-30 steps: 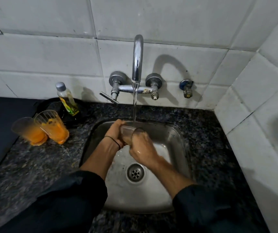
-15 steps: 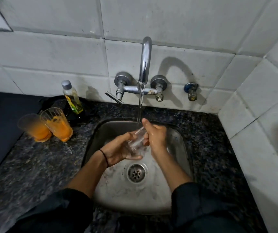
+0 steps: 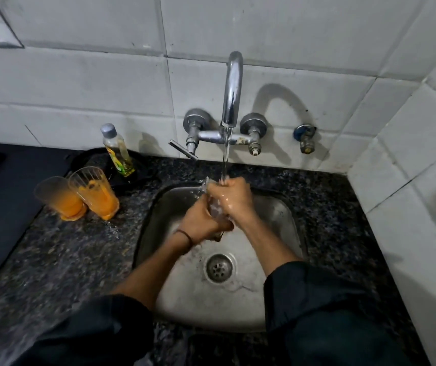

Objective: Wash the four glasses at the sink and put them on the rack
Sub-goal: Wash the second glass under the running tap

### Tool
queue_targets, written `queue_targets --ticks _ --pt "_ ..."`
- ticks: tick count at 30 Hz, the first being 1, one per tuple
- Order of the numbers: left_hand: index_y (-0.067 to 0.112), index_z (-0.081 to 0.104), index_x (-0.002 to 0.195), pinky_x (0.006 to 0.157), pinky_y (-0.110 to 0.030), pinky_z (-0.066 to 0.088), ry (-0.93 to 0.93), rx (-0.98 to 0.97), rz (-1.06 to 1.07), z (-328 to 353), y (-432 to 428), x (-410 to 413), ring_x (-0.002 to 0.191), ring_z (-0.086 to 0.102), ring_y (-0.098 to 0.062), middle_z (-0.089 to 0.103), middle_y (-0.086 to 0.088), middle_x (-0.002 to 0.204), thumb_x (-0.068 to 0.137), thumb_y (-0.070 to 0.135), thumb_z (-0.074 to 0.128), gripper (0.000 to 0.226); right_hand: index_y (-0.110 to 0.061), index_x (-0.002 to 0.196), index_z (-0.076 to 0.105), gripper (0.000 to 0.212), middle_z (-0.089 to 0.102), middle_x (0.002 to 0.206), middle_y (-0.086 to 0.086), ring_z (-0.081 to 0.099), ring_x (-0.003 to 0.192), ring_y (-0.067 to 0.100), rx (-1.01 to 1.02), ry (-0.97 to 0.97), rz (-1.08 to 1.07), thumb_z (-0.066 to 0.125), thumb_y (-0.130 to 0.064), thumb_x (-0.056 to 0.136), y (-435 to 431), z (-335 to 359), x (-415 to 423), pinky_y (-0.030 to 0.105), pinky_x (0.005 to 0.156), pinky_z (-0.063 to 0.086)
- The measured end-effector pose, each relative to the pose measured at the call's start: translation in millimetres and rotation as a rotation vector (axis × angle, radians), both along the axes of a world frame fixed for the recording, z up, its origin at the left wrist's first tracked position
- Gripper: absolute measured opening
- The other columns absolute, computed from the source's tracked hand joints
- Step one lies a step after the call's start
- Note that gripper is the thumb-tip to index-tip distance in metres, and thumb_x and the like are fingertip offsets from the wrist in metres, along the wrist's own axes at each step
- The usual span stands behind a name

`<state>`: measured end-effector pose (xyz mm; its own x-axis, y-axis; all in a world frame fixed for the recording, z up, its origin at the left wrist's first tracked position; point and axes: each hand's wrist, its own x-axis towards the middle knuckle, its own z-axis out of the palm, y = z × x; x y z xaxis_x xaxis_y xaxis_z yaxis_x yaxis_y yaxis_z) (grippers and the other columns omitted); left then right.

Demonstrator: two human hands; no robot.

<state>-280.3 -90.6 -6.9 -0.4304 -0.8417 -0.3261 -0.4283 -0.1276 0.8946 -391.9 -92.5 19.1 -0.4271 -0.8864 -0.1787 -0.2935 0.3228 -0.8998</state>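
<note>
Over the steel sink (image 3: 285, 215), both my hands hold one clear glass (image 3: 212, 204) under the running tap (image 3: 231, 88). My left hand (image 3: 201, 223) grips its lower end. My right hand (image 3: 234, 199) is curled round its upper part, and the water stream lands on this hand. Most of the glass is hidden between my hands. Two glasses smeared with orange residue (image 3: 61, 198) (image 3: 96, 191) stand side by side on the dark granite counter left of the sink. No rack is in view.
A bottle of yellow liquid (image 3: 118, 151) stands on a black tray behind the orange glasses. A dark mat (image 3: 3, 202) covers the counter at far left. White tiled walls close in behind and on the right. The drain (image 3: 219, 268) lies below my hands.
My hands have risen with the glass up into the water stream. My right hand moved from the glass's side to wrap over its top.
</note>
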Motion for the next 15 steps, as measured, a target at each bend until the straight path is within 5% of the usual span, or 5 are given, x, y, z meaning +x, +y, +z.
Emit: queue_targets --ticks 4,9,10,12,15 --pt "0.014 0.069 0.093 0.066 -0.036 0.057 0.449 0.521 -0.116 19 -10 15 0.074 0.069 -0.024 0.070 -0.011 0.090 0.065 0.021 0.077 0.030 -0.015 0.058 0.058 0.036 0.052 0.043 -0.006 0.047 0.037 0.010 -0.100 -0.362 0.130 0.072 -0.015 0.091 7 9 -11 0.020 0.041 0.040" --pt "0.020 0.044 0.121 0.067 -0.036 0.053 -0.485 -0.336 0.042 5 -1 -10 0.078 0.069 -0.025 0.070 -0.005 0.094 0.070 0.035 0.078 0.064 -0.017 0.058 0.064 0.030 0.058 0.049 -0.006 0.053 0.044 0.004 0.088 0.154 -0.041 0.074 -0.029 0.083 -5 15 9 0.018 0.044 0.039" --pt "0.022 0.039 0.126 0.069 -0.037 0.053 -0.506 -0.434 0.081 3 0 -13 0.082 0.069 -0.026 0.070 -0.004 0.096 0.069 0.039 0.078 0.071 -0.017 0.057 0.064 0.030 0.059 0.050 -0.005 0.054 0.046 0.005 0.059 0.171 -0.073 0.073 -0.030 0.082 -8 13 10 0.018 0.046 0.040" --pt "0.024 0.042 0.126 0.066 -0.034 0.058 -0.228 -0.310 0.101 5 -4 -11 0.078 0.070 -0.019 0.070 -0.003 0.097 0.068 0.033 0.081 0.070 -0.015 0.053 0.063 0.032 0.059 0.050 -0.004 0.054 0.048 0.010 -0.020 0.085 -0.057 0.074 -0.026 0.081 -10 7 5 0.020 0.049 0.041" --pt "0.012 0.061 0.109 0.058 -0.029 0.057 0.348 0.335 -0.049 25 -13 2 0.069 0.067 -0.019 0.067 -0.013 0.095 0.066 0.015 0.080 0.047 -0.014 0.061 0.066 0.028 0.056 0.047 -0.005 0.052 0.044 0.009 -0.116 -0.339 0.045 0.074 -0.017 0.087 -7 4 -12 0.022 0.050 0.044"
